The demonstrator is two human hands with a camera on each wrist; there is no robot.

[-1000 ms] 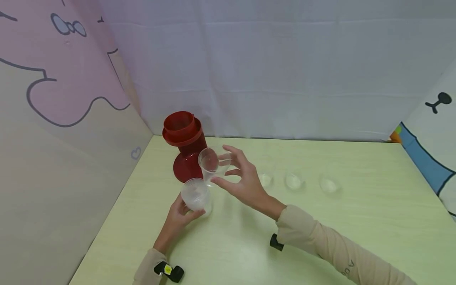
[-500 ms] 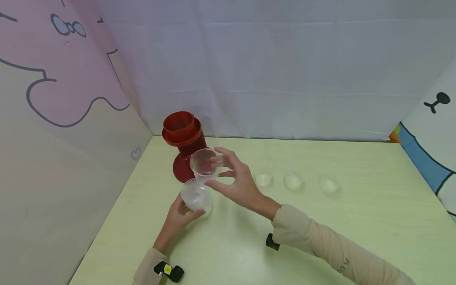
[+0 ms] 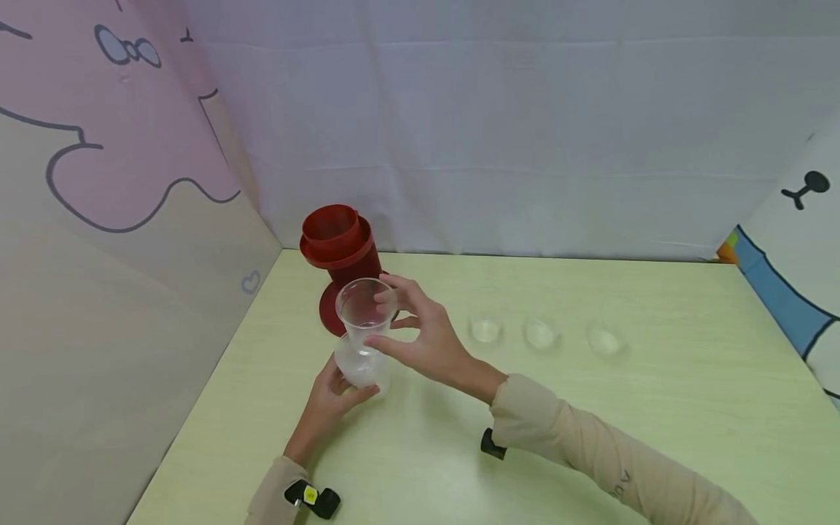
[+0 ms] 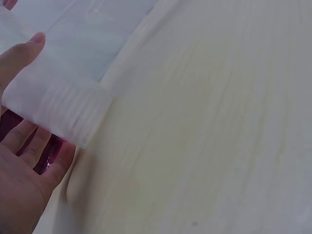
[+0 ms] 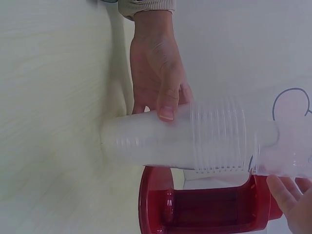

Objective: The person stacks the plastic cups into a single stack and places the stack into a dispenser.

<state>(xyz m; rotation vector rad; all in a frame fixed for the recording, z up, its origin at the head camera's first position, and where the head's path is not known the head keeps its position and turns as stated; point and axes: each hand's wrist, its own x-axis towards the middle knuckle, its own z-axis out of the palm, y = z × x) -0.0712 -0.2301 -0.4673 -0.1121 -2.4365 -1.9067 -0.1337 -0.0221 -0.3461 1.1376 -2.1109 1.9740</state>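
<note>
In the head view, a stack of clear plastic cups [image 3: 357, 370] is held roughly upright over the desk [image 3: 564, 452] by the left hand [image 3: 328, 401], its fingers and thumb curved around the side. A single clear cup [image 3: 359, 310] is gripped between the thumb and fingers of the right hand [image 3: 426, 337], mouth upward, directly above the stack. A red stand [image 3: 351, 270] is seen just behind both. To the right, three clear cups [image 3: 542, 334] are set out in a row, spaced apart.

In the left wrist view, the stack is shown clasped between thumb and fingers, with red visible behind it; the right hand is barely caught at the upper corner.

In the right wrist view, the ribbed, nested rims of the stack are shown, with the single cup's base brought to its mouth; whether they touch cannot be told. The red stand is seen alongside.
</note>
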